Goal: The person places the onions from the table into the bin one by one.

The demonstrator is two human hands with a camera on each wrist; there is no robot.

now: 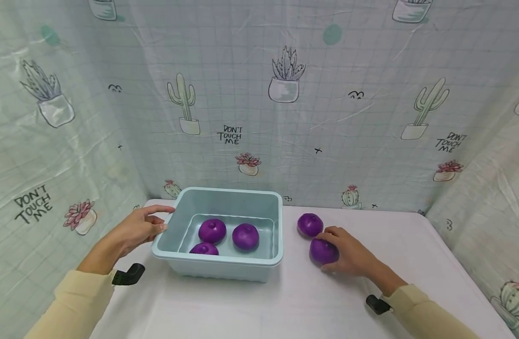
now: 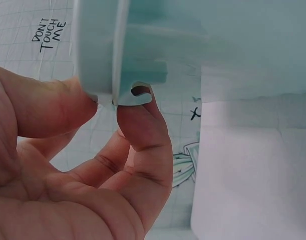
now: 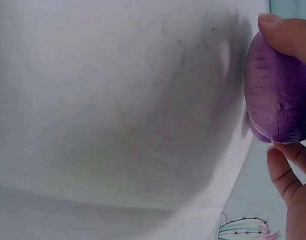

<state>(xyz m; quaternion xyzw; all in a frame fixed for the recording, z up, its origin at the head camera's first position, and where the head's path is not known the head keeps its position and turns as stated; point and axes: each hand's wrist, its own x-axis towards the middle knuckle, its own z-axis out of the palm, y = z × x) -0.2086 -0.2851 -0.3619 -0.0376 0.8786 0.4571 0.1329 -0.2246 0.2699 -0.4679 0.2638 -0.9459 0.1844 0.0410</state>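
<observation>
In the head view the right hand (image 1: 352, 256) covers the four-o'clock side of the round purple onion (image 1: 323, 251) it grips, the near wall of the pale blue plastic tub (image 1: 219, 268) hides the lower half of the six-o'clock onion (image 1: 204, 249) inside, and both wrist views are blurred and cropped.

White table (image 1: 285, 306); cactus-print curtain (image 1: 259, 94) with grid pattern behind, both sides.
</observation>
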